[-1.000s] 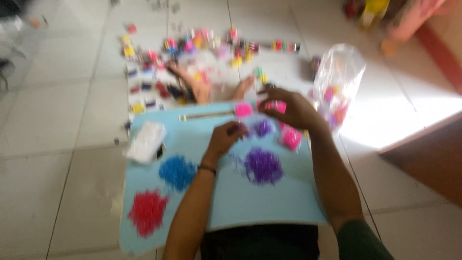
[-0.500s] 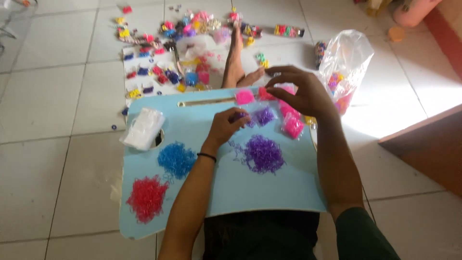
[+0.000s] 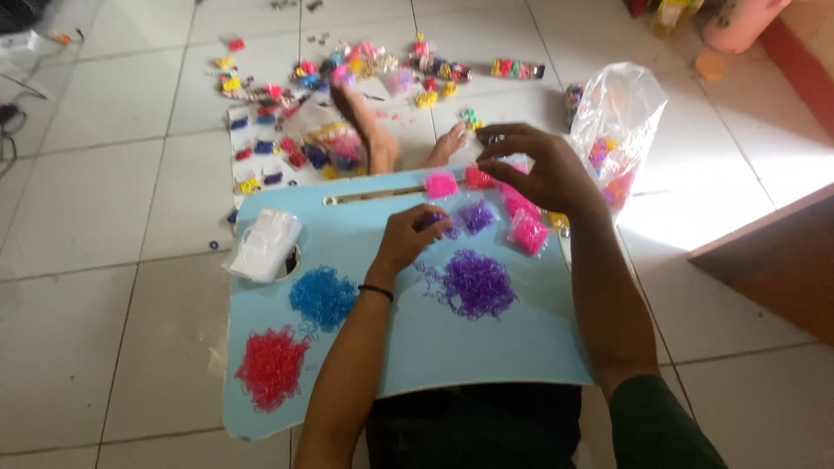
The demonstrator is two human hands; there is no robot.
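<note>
A light blue lap tray (image 3: pixel 382 347) lies across my legs. On it sit loose piles of tiny rubber bands: purple (image 3: pixel 476 283), blue (image 3: pixel 323 297) and red (image 3: pixel 271 366). My left hand (image 3: pixel 410 238) rests on the tray with its fingers pinched on a few purple bands. Beside it lies a small purple packet (image 3: pixel 477 216). My right hand (image 3: pixel 539 170) hovers over the tray's far edge, fingers curled over small pink packets (image 3: pixel 526 227). Another pink packet (image 3: pixel 440 184) lies to its left.
A white packet (image 3: pixel 262 245) sits at the tray's left edge. Many small coloured packets (image 3: pixel 287 152) are scattered on the tiled floor beyond my bare feet (image 3: pixel 369 130). A clear plastic bag (image 3: pixel 618 122) with coloured packets stands at right. A wooden edge (image 3: pixel 773 252) is far right.
The view has steadied and tilted down slightly. My right hand stays over the pink packets at the tray's far edge. My left hand stays by the small purple packet.
</note>
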